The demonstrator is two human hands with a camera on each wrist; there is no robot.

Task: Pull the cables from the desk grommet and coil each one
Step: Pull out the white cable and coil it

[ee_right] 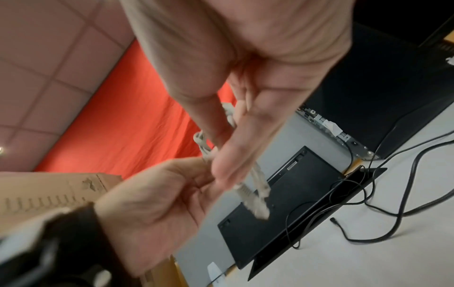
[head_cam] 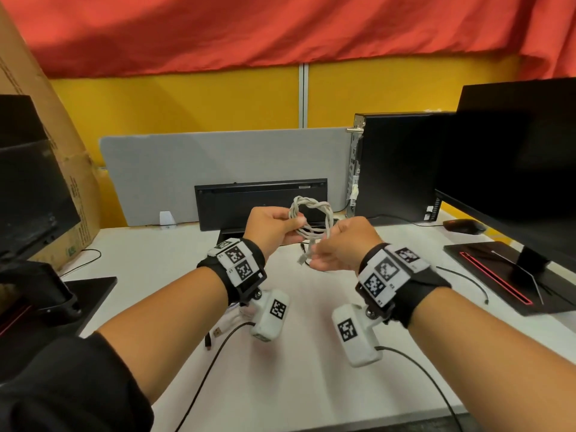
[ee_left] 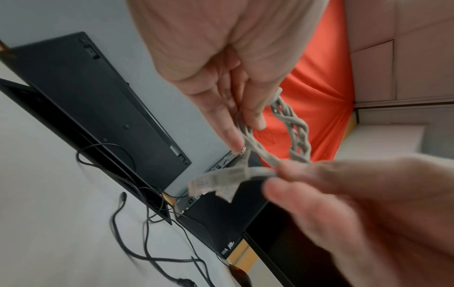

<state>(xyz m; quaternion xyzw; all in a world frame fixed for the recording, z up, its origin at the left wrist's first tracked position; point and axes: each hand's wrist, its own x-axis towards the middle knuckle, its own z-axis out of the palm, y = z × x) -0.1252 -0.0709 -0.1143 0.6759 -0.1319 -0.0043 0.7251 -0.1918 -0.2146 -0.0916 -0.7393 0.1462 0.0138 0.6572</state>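
Observation:
A grey network cable (head_cam: pixel 311 213) is wound into a twisted coil and held up above the white desk (head_cam: pixel 305 353). My left hand (head_cam: pixel 274 226) pinches the coil's left side (ee_left: pixel 248 134). My right hand (head_cam: pixel 339 244) grips the loose end near its clear plug (head_cam: pixel 301 259), which also shows blurred at plug (ee_left: pixel 211 182) and plug (ee_right: pixel 255 203). Behind the hands the black grommet tray (ee_right: pixel 317 217) stands open with thin black cables (ee_right: pixel 383 205) running out of it onto the desk.
A black keyboard (head_cam: pixel 261 201) leans on the grey divider (head_cam: pixel 218 160). A computer tower (head_cam: pixel 396 163) and monitor (head_cam: pixel 514 157) stand right, with a mouse (head_cam: pixel 464 226). Another monitor (head_cam: pixel 28 182) and a cardboard box (head_cam: pixel 62 135) stand left. A USB plug (head_cam: pixel 215 333) lies under my left wrist.

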